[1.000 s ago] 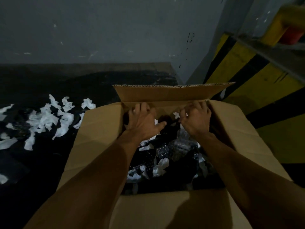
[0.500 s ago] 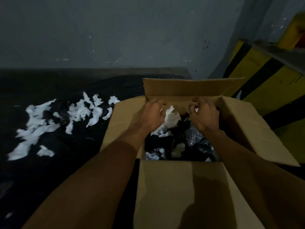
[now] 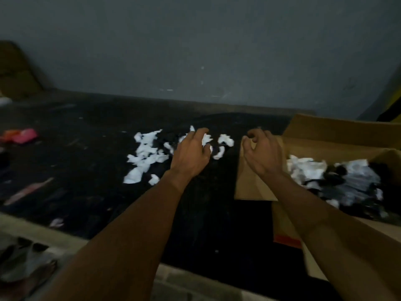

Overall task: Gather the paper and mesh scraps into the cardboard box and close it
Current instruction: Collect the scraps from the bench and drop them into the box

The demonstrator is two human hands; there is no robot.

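Note:
White paper scraps (image 3: 144, 156) lie scattered on the dark floor left of centre. My left hand (image 3: 192, 156) hovers over their right edge, fingers relaxed and spread, holding nothing. My right hand (image 3: 263, 155) is above the left flap of the open cardboard box (image 3: 251, 187), its fingers loosely curled and empty. Inside the box sits a heap of white paper and dark shiny mesh scraps (image 3: 338, 179). The box's back flap (image 3: 338, 129) stands upright.
A grey wall (image 3: 195, 51) rises behind the dark floor. A pink and orange object (image 3: 20, 135) lies far left, with a pale strip (image 3: 26, 191) nearer. A concrete ledge (image 3: 65, 237) runs along the near edge, with crumpled material (image 3: 23, 263) at the bottom left.
Both hands have come out of the box and swung left toward the paper scraps on the floor. The view has turned left, so the box now sits at the right.

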